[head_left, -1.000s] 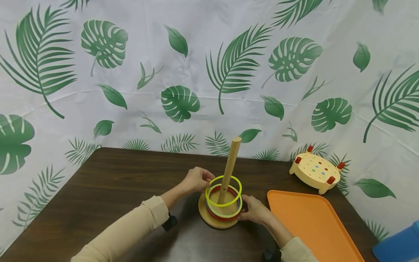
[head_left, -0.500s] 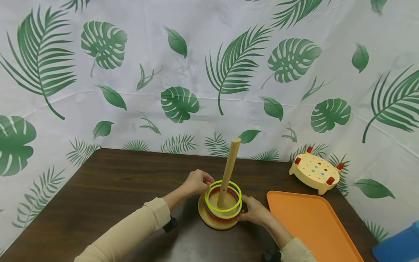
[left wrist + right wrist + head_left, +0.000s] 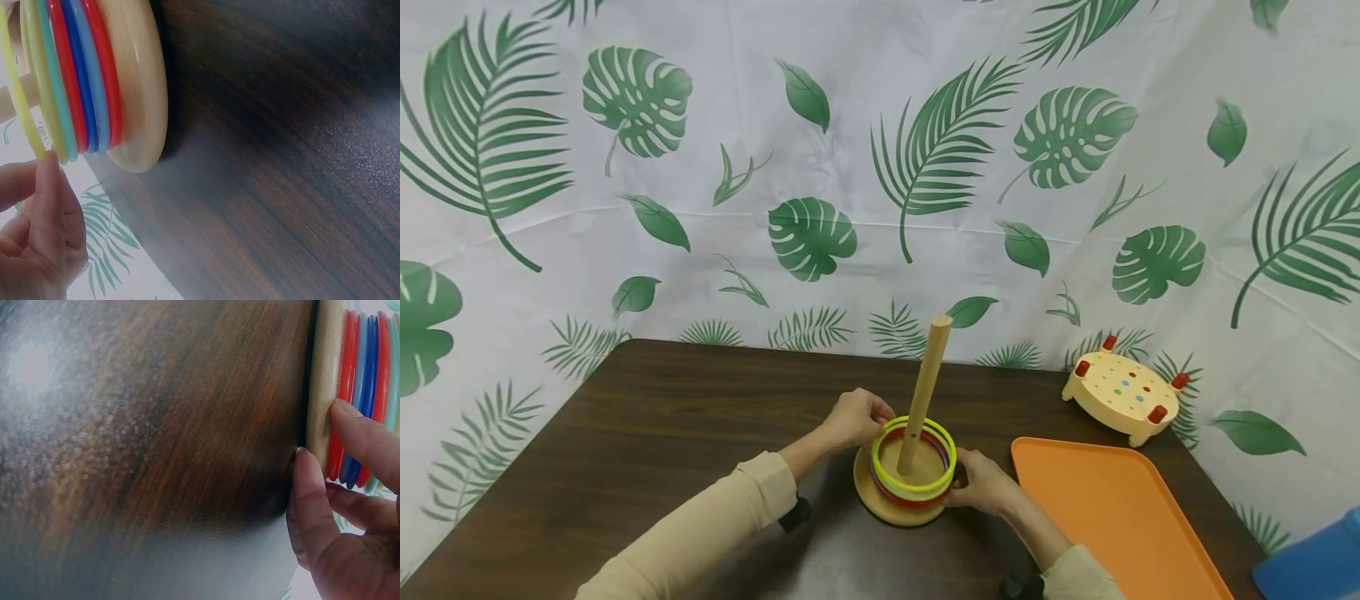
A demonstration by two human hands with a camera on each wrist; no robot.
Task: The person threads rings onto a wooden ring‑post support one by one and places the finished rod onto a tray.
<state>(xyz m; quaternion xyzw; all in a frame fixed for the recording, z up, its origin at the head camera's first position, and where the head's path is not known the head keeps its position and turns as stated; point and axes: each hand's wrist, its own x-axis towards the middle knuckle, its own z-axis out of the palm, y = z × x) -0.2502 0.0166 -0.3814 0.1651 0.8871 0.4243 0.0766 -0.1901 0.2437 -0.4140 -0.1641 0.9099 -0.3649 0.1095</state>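
Observation:
My left hand (image 3: 856, 417) pinches a bright yellow ring (image 3: 24, 109) between thumb and finger. This ring encircles the upright wooden peg (image 3: 927, 375), just above a stack of several rings. In the left wrist view the stack shows a paler yellow ring, a green ring (image 3: 56, 81), red rings and blue rings, with a red ring (image 3: 103, 69) lowest. They lie on the round wooden base (image 3: 140, 87) of the peg. My right hand (image 3: 983, 483) grips the base's right edge, its thumb beside the lowest red ring (image 3: 345, 381).
On the dark wooden table (image 3: 700, 417), an orange tray (image 3: 1105, 508) lies to the right. Behind it sits a cream pegboard (image 3: 1123, 392) with red-tipped legs upward. A blue object (image 3: 1311, 558) shows at the right edge. A leaf-print cloth (image 3: 850, 167) hangs behind the table.
My left hand has lowered the bright yellow ring around the peg, from tilted above the stack to close over it. My right hand has stayed at the base.

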